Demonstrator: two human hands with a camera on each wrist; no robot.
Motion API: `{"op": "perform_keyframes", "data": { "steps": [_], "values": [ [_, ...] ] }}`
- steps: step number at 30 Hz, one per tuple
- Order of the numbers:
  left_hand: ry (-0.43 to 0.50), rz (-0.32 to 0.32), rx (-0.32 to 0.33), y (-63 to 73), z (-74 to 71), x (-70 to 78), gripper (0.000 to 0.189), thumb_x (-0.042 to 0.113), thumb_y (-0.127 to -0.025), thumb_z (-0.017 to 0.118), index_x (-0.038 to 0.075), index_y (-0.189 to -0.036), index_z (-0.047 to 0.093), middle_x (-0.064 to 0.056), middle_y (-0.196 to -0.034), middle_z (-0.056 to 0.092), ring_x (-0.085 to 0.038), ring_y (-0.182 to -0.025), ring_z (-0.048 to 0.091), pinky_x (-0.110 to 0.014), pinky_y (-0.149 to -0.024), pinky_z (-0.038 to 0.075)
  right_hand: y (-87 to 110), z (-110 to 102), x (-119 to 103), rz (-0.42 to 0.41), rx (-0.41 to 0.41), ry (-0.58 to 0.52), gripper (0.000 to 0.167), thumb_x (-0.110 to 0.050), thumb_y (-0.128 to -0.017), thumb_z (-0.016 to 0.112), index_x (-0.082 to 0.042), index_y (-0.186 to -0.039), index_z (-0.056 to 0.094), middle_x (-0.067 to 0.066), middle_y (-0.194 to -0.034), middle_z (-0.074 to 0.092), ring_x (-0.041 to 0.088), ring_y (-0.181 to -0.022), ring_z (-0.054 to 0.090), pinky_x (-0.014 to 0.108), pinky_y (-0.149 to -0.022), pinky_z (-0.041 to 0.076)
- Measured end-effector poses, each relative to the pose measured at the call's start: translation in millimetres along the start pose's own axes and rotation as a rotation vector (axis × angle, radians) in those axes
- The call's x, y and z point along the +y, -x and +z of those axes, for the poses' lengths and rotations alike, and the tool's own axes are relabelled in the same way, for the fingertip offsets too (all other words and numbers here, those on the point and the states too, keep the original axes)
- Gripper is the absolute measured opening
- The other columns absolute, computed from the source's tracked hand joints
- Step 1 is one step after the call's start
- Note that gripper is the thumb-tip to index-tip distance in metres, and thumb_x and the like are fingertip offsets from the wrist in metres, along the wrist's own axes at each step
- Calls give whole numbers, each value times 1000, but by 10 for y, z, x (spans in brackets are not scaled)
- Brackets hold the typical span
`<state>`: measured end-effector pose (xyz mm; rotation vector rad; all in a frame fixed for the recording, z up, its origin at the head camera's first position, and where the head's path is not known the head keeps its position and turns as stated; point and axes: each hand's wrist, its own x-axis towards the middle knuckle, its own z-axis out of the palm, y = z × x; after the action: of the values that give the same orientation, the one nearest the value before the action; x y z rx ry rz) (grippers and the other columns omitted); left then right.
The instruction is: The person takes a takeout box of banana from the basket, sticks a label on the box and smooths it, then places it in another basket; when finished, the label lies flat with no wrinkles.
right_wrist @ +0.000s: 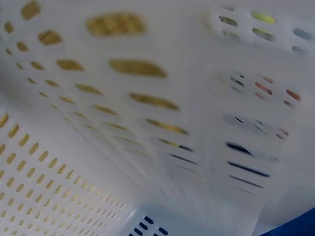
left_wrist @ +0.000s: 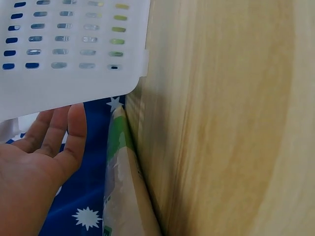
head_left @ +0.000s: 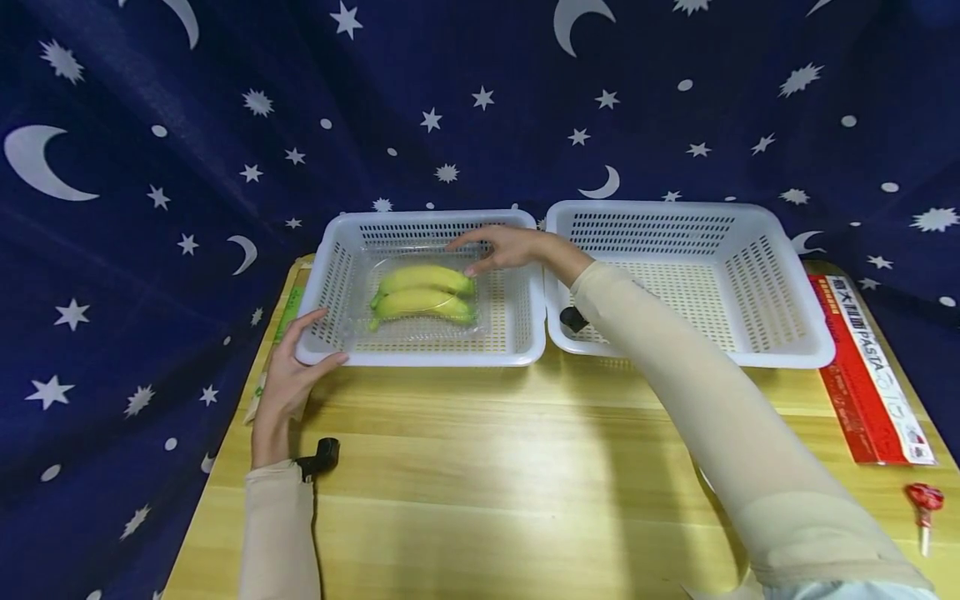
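**Brace the corner, handle the container by its edges**

Use the left hand [head_left: 288,373], spread wide with thumb and index finger around the near-left corner of the left basket [head_left: 420,360], as a brace: light pressure, enough to stop any sliding on the table [head_left: 487,467]. In the left wrist view, palm and three fingers outside the basket, loosely bent, not clenched.

Look for the clear container [head_left: 408,253] inside the left basket, towards the table's far-left corner, with yellow-green bananas [head_left: 420,279] lying in it from left to right. Settle the right hand [head_left: 513,247], also wide, thumb and index finger well parted over the container's right end and far edge, on plastic rather than on fruit. Firm contact or only a hover at those fingertips: cannot tell; in the right wrist view, only blurred basket walls.

Judging by the thin-looking plastic, likely to flex under a hard pinch: better a gentle, level touch, evenly shared between both fingertips. Mind the thumb beside the bananas' right ends; risk of bruising or tipping with too much weight there. Mind also the right sleeve [head_left: 675,367], reaching across the near edge of the right basket [head_left: 787,360]; hold it clear of the rim, and guard the black wrist camera [head_left: 573,318] against knocks.
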<state>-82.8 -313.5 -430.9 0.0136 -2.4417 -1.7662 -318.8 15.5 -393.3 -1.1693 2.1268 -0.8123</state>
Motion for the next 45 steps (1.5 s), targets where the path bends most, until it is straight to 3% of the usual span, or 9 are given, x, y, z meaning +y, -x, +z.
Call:
{"op": "perform_keyframes", "data": {
  "steps": [9, 12, 16, 19, 28, 35, 39, 43, 45],
  "values": [
    [-5, -7, 4, -1, -1, 6, 77, -11, -76, 76, -1, -145, 40, -21, -152, 33, -41, -132, 39, -12, -89, 44, -16, -10, 2, 26, -19, -6, 60, -22, -92, 69, -13, -146, 45, 5, -156, 38, 24, -147, 28, 41, -115, 35],
    [-12, -5, 1, -7, 1, 5, 77, -10, -77, 76, -1, -145, 40, -20, -152, 33, -40, -131, 40, -13, -89, 45, -19, -10, 3, 34, -21, -17, 61, -22, -92, 70, -13, -147, 45, 5, -156, 37, 23, -144, 31, 41, -110, 41],
    [-26, -3, 0, -13, -6, -30, 77, -9, -77, 76, 0, -145, 40, -20, -151, 34, -39, -130, 41, -13, -89, 45, -20, 0, 6, 53, -24, -38, 62, -22, -92, 70, -15, -147, 44, 4, -157, 36, 28, -112, 54, 46, -89, 52],
    [-23, 4, 3, -29, -14, -99, 77, -10, -77, 76, 1, -145, 41, -19, -151, 34, -38, -129, 42, -12, -88, 44, -8, 6, 2, 66, -25, -50, 62, -22, -92, 69, -17, -148, 43, 2, -156, 35, 28, -86, 56, 52, -78, 53],
    [-15, 4, 14, -70, -17, -288, 81, -9, -77, 77, 8, -147, 41, -12, -153, 34, -33, -130, 41, -12, -89, 43, -3, 21, 17, 85, -38, -79, 62, -24, -92, 69, -22, -148, 43, -1, -157, 34, 20, -85, 53, 55, -80, 51],
    [-13, -9, 9, -43, -14, -146, 78, -11, -77, 75, 2, -146, 40, -18, -153, 34, -35, -129, 41, -13, -89, 44, -6, 15, 12, 74, -31, -75, 62, -24, -92, 70, -21, -148, 43, -1, -157, 34, 20, -94, 54, 53, -81, 53],
    [-18, -6, 8, -20, 7, -31, 77, -11, -77, 75, -1, -145, 41, -20, -151, 34, -36, -128, 42, -13, -88, 44, -2, 8, 24, 56, -23, -92, 62, -23, -92, 70, -20, -148, 43, -1, -156, 35, 18, -80, 54, 55, -81, 52],
    [-8, -9, 8, -16, 8, -11, 77, -11, -77, 75, -1, -145, 41, -20, -152, 34, -38, -129, 42, -13, -89, 44, 8, 0, 20, 36, -12, -112, 62, -21, -92, 69, -17, -148, 42, 2, -157, 34, 24, -78, 55, 54, -81, 53],
    [-1, -17, 10, -35, 0, -74, 79, -12, -77, 75, 1, -147, 40, -18, -153, 33, -38, -131, 41, -13, -90, 44, 18, -2, 16, 33, -13, -126, 62, -20, -93, 68, -16, -148, 42, 3, -159, 30, 27, -85, 58, 53, -82, 54]
  ]
}}
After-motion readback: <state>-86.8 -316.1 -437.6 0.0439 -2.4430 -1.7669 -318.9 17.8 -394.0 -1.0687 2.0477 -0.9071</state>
